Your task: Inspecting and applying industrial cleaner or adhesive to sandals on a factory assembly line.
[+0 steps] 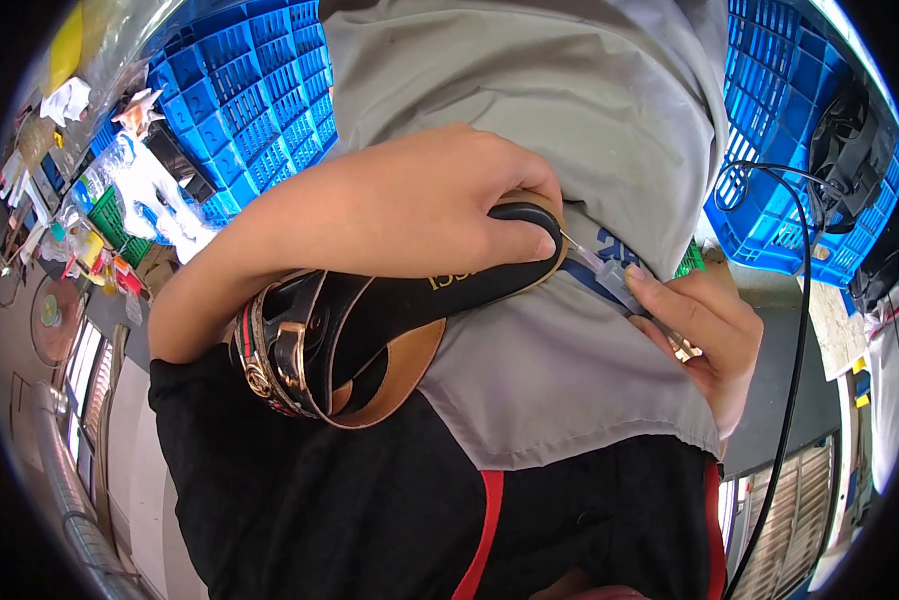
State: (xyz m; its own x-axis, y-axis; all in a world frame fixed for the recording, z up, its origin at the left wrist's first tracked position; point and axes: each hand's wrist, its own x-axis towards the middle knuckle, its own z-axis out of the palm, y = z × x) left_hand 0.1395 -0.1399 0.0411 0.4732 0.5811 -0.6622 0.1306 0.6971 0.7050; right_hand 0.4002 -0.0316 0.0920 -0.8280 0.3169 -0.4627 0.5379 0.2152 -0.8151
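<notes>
Starting at the left of the head view, I am seeing the black shoe (369,330) with its tan sole and gold buckle strap (274,365) being pressed against my grey top (529,120), toe end down by my black trousers (299,500). My left hand (419,205) is wrapping over the heel end, fingers (524,240) closed tightly around it with the thumb lying along the black upper, so the shoe is being clamped rather than resting on any tabletop. Moving right, a clear syringe-like applicator (614,280) is pointing its thin needle (574,245) at the heel edge, just beside my left thumb. My right hand (704,335) is pinching the barrel, fingers curled shut around it. As I judge it, doing this well is meaning keeping the heel steady against my body, holding the tip right at the seam, squeezing gently, and keeping my thumb clear of the needle. Blue crates (259,100) are sitting behind
</notes>
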